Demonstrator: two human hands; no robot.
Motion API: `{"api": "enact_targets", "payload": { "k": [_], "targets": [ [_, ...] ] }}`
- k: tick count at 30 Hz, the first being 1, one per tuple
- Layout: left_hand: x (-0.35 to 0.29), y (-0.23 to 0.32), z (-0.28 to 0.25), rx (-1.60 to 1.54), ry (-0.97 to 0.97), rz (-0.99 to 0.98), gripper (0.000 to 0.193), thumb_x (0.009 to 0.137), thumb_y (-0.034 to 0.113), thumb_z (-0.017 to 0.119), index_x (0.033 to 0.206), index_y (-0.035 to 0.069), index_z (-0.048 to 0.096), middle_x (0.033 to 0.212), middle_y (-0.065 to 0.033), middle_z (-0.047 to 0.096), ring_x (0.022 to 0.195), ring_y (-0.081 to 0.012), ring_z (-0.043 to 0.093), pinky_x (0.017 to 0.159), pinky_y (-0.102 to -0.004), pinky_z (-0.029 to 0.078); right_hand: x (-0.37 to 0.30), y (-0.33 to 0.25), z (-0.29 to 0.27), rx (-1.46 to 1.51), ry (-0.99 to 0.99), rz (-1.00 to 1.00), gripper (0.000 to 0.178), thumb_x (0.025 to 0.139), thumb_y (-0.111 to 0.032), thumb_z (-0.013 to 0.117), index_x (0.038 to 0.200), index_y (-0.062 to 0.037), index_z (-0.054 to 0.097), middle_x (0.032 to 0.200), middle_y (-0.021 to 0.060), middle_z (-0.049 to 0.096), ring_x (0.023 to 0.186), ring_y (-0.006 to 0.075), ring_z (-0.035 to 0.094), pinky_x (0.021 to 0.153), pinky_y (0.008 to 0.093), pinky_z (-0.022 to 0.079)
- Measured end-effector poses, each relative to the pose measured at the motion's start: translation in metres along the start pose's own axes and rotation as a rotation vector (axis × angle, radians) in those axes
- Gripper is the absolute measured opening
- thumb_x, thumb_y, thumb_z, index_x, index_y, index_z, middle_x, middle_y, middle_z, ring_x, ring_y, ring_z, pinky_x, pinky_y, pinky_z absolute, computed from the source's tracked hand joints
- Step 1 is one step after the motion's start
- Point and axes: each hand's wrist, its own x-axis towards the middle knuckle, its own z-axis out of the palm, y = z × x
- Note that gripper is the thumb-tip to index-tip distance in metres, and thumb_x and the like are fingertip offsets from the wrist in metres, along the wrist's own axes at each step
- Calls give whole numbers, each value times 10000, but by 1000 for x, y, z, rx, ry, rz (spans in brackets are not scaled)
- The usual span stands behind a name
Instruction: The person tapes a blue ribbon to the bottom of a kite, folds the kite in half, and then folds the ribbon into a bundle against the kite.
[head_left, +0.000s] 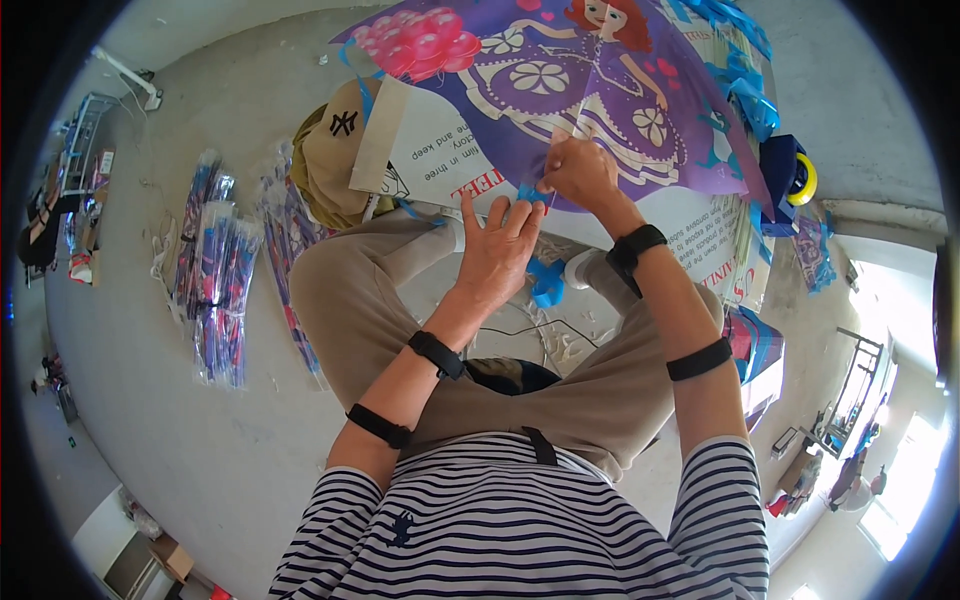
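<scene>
A purple film sheet (540,85) printed with a princess figure and pink balloons lies over white printed cardboard (430,150) in front of me. Fingers apart, my left hand (497,245) rests its fingertips at the near edge of the cardboard, beside a small blue strip (531,194). Just right of that strip, my right hand (585,172) is closed in a pinch low on the purple sheet. What lies between its fingers is too small and hidden to name. A crumpled blue ribbon (547,282) hangs below the edge, between my legs.
Bundles of wrapped, colourful film (222,290) lie on the floor to the left. A tan cap (345,135) sits at the cardboard's left edge. More blue ribbon (745,85) and a dark blue tape dispenser with a yellow roll (802,180) are at the right.
</scene>
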Motion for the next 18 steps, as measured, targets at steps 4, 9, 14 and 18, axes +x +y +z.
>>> {"api": "enact_targets", "payload": {
  "k": [4, 9, 14, 18],
  "targets": [
    [16, 14, 4, -20, 32, 60, 680, 701, 48, 761, 1353, 123, 582, 1185, -29, 515, 1175, -268, 509, 1107, -685, 283, 1, 22, 36, -138, 304, 87, 237, 745, -247, 739, 927, -95, 746, 822, 122, 735, 809, 331, 731, 682, 457, 580],
    [3, -4, -8, -30, -107, -13, 675, 752, 139, 808, 1381, 141, 564, 1209, -20, 529, 1202, -263, 514, 1095, -726, 276, -61, 30, 15, 183, 613, 162, 179, 783, -245, 717, 869, -89, 742, 890, 134, 724, 779, 346, 705, 709, 461, 550],
    [8, -8, -3, -38, -131, -12, 722, 774, 188, 842, 1421, 136, 526, 1317, -43, 523, 1285, -283, 491, 1082, -734, 279, -254, 148, -29, 328, 926, 525, 197, 824, -244, 709, 861, -54, 745, 871, 152, 712, 849, 346, 690, 763, 419, 532],
    [11, -1, -8, -56, -106, 21, 700, 779, 186, 828, 1404, 117, 521, 1360, -76, 529, 1313, -313, 491, 1075, -725, 286, -436, 256, 20, 146, 852, 1117, 214, 780, -247, 736, 876, -56, 757, 860, 148, 727, 858, 341, 704, 758, 438, 537]
  ]
}}
